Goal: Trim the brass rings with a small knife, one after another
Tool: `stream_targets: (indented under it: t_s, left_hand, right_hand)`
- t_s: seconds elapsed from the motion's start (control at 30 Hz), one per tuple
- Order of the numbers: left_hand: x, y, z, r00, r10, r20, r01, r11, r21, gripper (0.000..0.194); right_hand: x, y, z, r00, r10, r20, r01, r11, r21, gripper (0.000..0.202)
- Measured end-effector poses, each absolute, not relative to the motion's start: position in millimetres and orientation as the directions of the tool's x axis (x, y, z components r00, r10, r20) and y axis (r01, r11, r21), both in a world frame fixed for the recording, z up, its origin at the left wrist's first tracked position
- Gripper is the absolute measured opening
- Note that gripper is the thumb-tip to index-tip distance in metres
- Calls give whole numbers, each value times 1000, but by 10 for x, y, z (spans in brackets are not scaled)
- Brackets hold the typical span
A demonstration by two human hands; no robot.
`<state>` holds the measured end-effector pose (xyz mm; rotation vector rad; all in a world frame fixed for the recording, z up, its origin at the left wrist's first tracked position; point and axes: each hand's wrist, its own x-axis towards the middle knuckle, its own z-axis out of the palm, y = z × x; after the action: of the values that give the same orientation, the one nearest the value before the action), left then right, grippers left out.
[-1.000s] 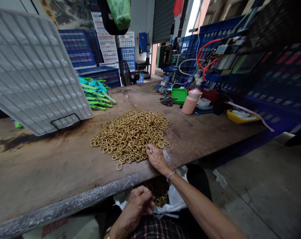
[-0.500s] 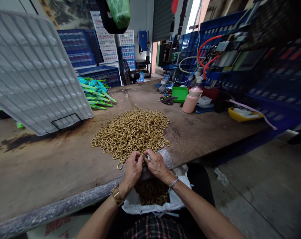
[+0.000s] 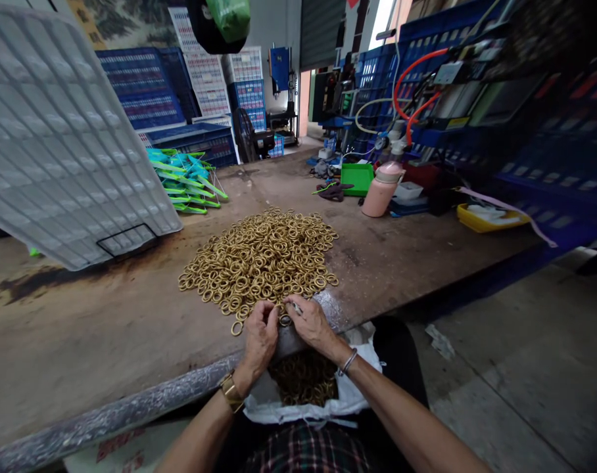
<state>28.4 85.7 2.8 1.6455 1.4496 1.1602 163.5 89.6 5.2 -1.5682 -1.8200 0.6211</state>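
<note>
A heap of brass-coloured rings (image 3: 263, 256) lies on the table, its near edge right at my fingertips. My left hand (image 3: 260, 335) is closed in a pinch at that edge; what is between its fingertips is too small to make out. Close by on the right, my right hand (image 3: 312, 325) is closed around a small grey metal tool (image 3: 296, 307), mostly hidden by the fingers. One loose ring (image 3: 285, 320) shows between the two hands. Another single ring (image 3: 237, 328) lies left of my left hand. Below the table edge, a white sack (image 3: 362, 358) holds more, darker rings (image 3: 306, 380).
A translucent ribbed bin (image 3: 76, 144) stands tilted on the left, with green and turquoise plastic parts (image 3: 190, 180) behind it. Toward the right are a pink bottle (image 3: 380, 190), a green tray (image 3: 356, 179) and a yellow dish (image 3: 490, 218). Plastic film wraps the table's front edge (image 3: 131, 410).
My fingertips have parted slightly, and a ring now shows between my hands. The whole view has shifted a little.
</note>
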Motion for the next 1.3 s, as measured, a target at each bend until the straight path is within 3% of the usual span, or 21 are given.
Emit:
stream_targets:
  t_s: [0.13, 0.33, 0.43, 0.53, 0.67, 0.8, 1.13, 1.23, 1.3]
  left_hand:
    - [272, 814, 38, 19, 966, 259, 445, -240, 863, 9]
    - [258, 729, 124, 53, 957, 285, 508, -272, 818, 10]
    - [244, 682, 190, 63, 971, 230, 455, -233, 859, 11]
    - [225, 598, 271, 82, 995, 64, 286, -85, 954, 14]
    - [199, 433, 343, 139, 968, -209, 62, 203, 977, 24]
    - [185, 289, 327, 169, 931, -324, -48, 336, 941, 33]
    - [156, 157, 270, 264, 893, -366, -242, 428, 870, 31]
    - [150, 134, 275, 237, 898, -371, -274, 428, 861, 30]
    - [148, 129, 270, 215, 906, -366, -274, 415, 867, 30]
  right_hand:
    - [1584, 835, 96, -103, 981, 162, 511, 192, -838, 24]
    - [1511, 800, 219, -16, 1000, 26, 334, 30, -942, 23]
    - [1513, 768, 271, -31, 999, 27, 316, 35, -948, 23]
    - [1519, 709, 298, -61, 998, 18, 306, 36, -951, 23]
    - [1518, 611, 300, -109, 994, -4, 314, 30, -949, 22]
    - [1512, 519, 294, -144, 989, -16, 354, 36, -935, 21]
    - [1530, 408, 253, -173, 983, -57, 344, 6, -939, 23]
    - [1569, 391, 156, -110, 994, 10, 490, 63, -869, 21]
    - [1590, 363, 92, -165, 984, 71, 608, 158, -778, 18]
